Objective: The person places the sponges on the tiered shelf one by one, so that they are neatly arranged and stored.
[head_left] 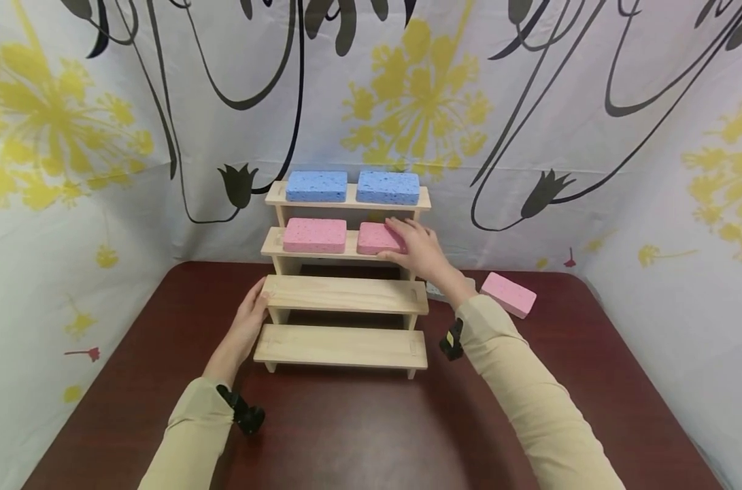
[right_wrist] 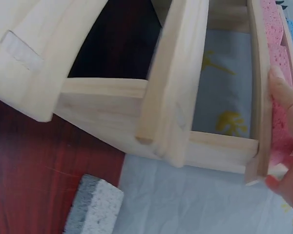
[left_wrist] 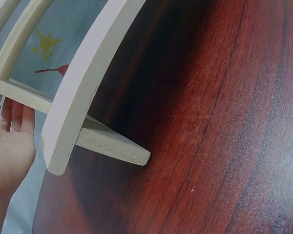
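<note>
A four-tier wooden stand (head_left: 340, 347) stands on the dark red table. My left hand (head_left: 248, 320) holds the left end of its second tier from the bottom; in the left wrist view, the fingertips are partly hidden behind a side rail (left_wrist: 24, 95). My right hand (head_left: 422, 252) grips a pink sponge (head_left: 373, 238) on the right of the third tier, with the thumb at its front edge. Left of it, another pink sponge (head_left: 315, 235) lies on the same tier. Two blue sponges, one on the left (head_left: 317, 186) and one on the right (head_left: 388, 187), lie on the top tier.
Right of the stand, a pink sponge (head_left: 509, 295) lies on the table (head_left: 560, 367). A grey sponge (right_wrist: 95, 207) is nearer the stand, partly hidden by my right forearm in the head view. Patterned white cloth (head_left: 371, 88) hangs behind and along both sides.
</note>
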Available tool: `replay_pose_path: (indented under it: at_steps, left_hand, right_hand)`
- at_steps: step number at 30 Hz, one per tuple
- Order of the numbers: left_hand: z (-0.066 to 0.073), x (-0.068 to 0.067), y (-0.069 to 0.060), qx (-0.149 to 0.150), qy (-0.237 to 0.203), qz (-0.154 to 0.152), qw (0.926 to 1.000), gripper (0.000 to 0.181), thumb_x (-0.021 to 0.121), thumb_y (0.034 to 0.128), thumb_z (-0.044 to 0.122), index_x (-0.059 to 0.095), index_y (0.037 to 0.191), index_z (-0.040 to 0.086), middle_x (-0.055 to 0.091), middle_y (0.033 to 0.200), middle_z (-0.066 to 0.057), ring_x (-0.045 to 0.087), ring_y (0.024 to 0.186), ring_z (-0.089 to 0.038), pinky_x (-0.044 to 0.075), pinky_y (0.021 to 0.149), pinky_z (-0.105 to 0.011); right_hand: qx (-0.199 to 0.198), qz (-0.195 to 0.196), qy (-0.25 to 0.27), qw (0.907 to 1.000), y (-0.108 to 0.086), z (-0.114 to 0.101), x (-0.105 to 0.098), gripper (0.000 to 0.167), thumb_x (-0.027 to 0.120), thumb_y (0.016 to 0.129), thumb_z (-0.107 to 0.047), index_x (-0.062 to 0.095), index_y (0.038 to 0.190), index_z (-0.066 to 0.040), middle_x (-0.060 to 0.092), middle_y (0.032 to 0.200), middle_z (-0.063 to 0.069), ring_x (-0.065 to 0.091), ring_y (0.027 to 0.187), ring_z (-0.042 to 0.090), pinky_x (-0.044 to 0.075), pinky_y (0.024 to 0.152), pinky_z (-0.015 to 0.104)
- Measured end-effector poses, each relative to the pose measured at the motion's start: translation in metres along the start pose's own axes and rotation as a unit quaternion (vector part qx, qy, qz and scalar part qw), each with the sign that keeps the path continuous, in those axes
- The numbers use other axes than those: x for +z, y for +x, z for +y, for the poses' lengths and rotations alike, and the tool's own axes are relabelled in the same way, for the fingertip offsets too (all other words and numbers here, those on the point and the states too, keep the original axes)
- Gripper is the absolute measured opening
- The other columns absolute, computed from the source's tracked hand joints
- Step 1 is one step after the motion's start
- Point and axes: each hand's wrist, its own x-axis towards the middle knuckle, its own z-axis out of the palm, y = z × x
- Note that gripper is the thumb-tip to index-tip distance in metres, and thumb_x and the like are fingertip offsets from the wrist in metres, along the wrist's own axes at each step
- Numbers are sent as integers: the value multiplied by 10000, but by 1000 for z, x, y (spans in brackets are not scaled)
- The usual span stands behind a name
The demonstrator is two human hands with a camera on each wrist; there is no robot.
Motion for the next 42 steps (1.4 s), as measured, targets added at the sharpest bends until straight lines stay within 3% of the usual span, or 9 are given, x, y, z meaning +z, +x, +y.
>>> replay_pose_path:
  at_steps: [6, 11, 18, 27, 42]
  left_hand:
    - [-1, 1, 2, -78, 142, 24, 9999, 559, 286, 1004, 309, 53, 1486, 149, 92, 1541, -101, 189, 1395, -265, 194, 1154, -428]
    - [-3, -2, 2, -110, 269, 88, 9995, 559, 275, 1004, 322, 51, 1486, 152, 96, 1540, -109, 200, 1391, -282, 204, 1150, -433]
    - [-5, -2, 4, -87, 282, 80, 9995, 583, 285, 996, 357, 51, 1486, 144, 103, 1539, -115, 197, 1392, -288, 202, 1150, -433]
    - [-5, 0, 5, -75, 179, 69, 9998, 563, 283, 1003, 326, 48, 1487, 161, 96, 1540, -108, 190, 1395, -278, 195, 1154, -423]
    - [-4, 0, 3, -42, -28, 68, 10000, 558, 292, 1004, 309, 65, 1485, 138, 115, 1535, -119, 196, 1391, -283, 193, 1153, -439]
  right_hand:
    - [-469, 989, 588, 9922, -9, 14, 5, 735, 755, 731, -317, 436, 1353, -90, 425, 1410, 104, 318, 1327, 320, 227, 1073, 549]
    - [-633, 1342, 874, 9851, -19, 25, 5, 653, 777, 712, -267, 512, 1266, -43, 510, 1291, 164, 412, 1224, 331, 288, 1047, 520]
    - [-169, 1400, 1228, 9824, -35, 46, 6, 692, 788, 708, -279, 482, 1293, -72, 455, 1294, 169, 393, 1218, 334, 332, 1019, 522]
    - [235, 1408, 1270, 9816, -47, 75, 9, 733, 782, 715, -289, 449, 1318, -38, 445, 1292, 182, 403, 1205, 333, 355, 1004, 499]
    - [887, 843, 1380, 9828, -56, 103, 25, 764, 733, 767, -320, 367, 1371, -30, 384, 1335, 210, 359, 1236, 362, 332, 1016, 536]
